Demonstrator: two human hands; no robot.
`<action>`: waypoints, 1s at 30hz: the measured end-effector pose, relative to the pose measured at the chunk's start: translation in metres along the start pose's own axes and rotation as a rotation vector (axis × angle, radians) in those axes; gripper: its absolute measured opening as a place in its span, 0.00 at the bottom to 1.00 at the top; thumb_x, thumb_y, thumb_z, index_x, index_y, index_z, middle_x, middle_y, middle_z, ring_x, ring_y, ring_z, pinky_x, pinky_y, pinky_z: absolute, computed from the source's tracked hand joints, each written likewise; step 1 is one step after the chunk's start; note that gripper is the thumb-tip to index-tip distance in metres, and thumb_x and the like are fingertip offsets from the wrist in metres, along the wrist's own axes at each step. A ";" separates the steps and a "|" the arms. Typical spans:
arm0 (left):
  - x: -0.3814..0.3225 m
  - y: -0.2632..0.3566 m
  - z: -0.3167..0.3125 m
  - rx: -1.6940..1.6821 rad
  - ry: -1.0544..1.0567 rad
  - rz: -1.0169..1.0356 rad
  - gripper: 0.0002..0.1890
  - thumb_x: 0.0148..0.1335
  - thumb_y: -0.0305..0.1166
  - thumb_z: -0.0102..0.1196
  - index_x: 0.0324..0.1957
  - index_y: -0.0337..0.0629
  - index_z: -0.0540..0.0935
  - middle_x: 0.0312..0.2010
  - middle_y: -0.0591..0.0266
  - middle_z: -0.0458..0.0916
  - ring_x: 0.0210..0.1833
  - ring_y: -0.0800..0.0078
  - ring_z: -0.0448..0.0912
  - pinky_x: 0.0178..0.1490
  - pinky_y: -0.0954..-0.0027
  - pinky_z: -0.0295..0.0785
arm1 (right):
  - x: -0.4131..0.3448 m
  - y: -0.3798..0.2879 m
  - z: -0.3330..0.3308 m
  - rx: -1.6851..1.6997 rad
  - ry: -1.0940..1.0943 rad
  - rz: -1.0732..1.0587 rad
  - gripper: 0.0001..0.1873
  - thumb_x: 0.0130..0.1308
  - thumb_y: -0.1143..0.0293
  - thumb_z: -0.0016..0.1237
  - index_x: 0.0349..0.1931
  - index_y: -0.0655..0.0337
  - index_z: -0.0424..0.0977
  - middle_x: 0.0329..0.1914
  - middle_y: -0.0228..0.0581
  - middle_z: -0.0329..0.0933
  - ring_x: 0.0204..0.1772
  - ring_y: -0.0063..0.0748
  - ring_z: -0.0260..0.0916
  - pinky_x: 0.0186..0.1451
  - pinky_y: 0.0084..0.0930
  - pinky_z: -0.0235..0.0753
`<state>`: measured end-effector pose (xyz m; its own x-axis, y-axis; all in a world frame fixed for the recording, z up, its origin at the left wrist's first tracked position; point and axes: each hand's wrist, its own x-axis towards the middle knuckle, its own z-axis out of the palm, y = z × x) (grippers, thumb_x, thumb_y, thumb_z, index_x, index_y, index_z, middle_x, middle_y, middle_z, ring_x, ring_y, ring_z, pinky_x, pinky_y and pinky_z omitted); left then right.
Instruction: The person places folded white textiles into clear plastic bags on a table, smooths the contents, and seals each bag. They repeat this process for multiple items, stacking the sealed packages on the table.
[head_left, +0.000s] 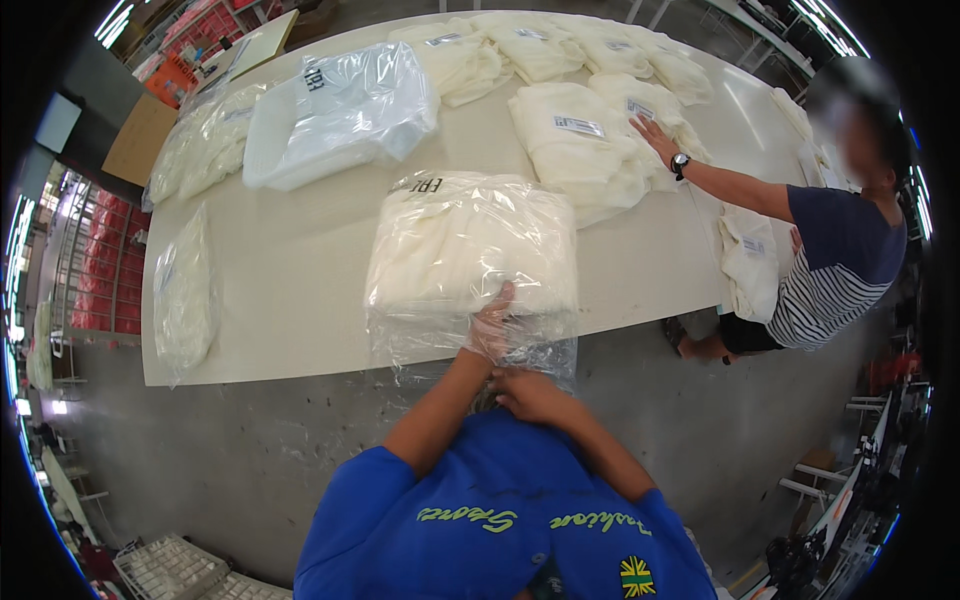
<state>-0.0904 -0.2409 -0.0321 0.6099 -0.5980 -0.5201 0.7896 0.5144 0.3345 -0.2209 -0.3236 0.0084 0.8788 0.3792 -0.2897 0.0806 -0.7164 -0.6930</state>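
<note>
A folded cream fabric item (450, 247) lies inside a clear plastic bag (420, 337) before me, at the table's near edge. The bag's loose end hangs over that edge toward my body. My left hand (491, 326) is at the bag's near end, apparently under the film, with its thumb against the folded fabric. Its other fingers are mostly hidden, so its grip is unclear. Close to my left wrist, my right hand (529, 394) has curled fingers at the loose plastic, apparently pinching it.
Folded cream items with labels (577, 139) lie in rows on the pale table (285, 300). Bagged pieces (184, 300) lie at left, near a translucent bin (337, 142) lined with plastic. At right, a co-worker's hand (656, 139) rests on a stack.
</note>
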 end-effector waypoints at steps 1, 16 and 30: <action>-0.004 0.009 0.001 -0.013 -0.040 -0.041 0.22 0.67 0.45 0.57 0.53 0.39 0.77 0.45 0.58 0.81 0.43 0.66 0.80 0.45 0.65 0.79 | 0.013 0.012 0.014 -0.016 0.191 -0.038 0.14 0.64 0.72 0.47 0.50 0.60 0.76 0.57 0.50 0.74 0.61 0.53 0.69 0.64 0.44 0.67; 0.001 -0.022 -0.083 0.255 0.189 0.031 0.32 0.62 0.50 0.61 0.60 0.37 0.71 0.50 0.57 0.78 0.48 0.65 0.77 0.51 0.61 0.76 | 0.040 0.104 0.050 -0.215 0.319 0.213 0.19 0.62 0.64 0.44 0.52 0.51 0.79 0.49 0.52 0.78 0.52 0.54 0.74 0.55 0.45 0.73; -0.033 0.101 -0.169 1.054 0.757 0.511 0.26 0.68 0.56 0.48 0.47 0.41 0.79 0.34 0.57 0.81 0.32 0.71 0.79 0.36 0.67 0.75 | 0.018 0.096 0.023 -0.013 0.750 0.167 0.14 0.69 0.63 0.46 0.43 0.64 0.78 0.44 0.53 0.79 0.51 0.58 0.72 0.56 0.47 0.70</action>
<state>-0.0417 -0.0655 -0.1140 0.9257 0.1609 -0.3424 0.3775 -0.3299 0.8653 -0.2079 -0.3718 -0.0786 0.9632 -0.2304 0.1383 -0.0802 -0.7375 -0.6705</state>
